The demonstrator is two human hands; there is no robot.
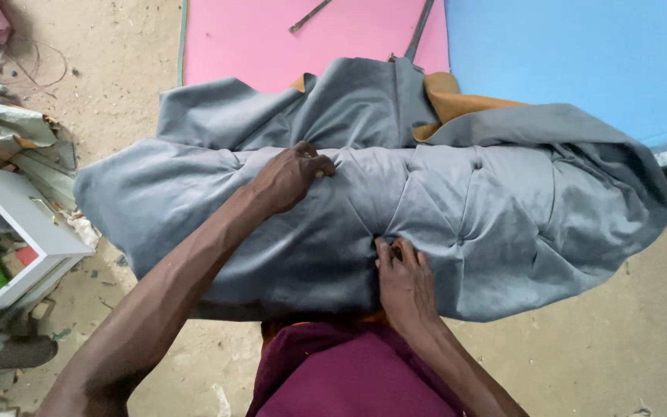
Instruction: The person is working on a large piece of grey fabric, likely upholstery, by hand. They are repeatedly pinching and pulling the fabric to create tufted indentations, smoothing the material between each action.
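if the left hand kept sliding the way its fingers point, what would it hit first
The left hand points right along the grey tufted fabric. It would likely first meet the fold line running across to the next button dimple. Beyond that there is only more grey fabric; depth is hard to judge.

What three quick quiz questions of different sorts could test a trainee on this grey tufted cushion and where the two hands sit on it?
1. True or false: the left hand grips the pink foam sheet.
2. The right hand presses on which thing? A) blue foam sheet B) grey tufted cushion C) white shelf
3. Fill in: the foam showing under the grey fabric at the far edge is ____ in colour.

Key: 1 false; it pinches the grey fabric. 2 B. 3 orange-tan foam.
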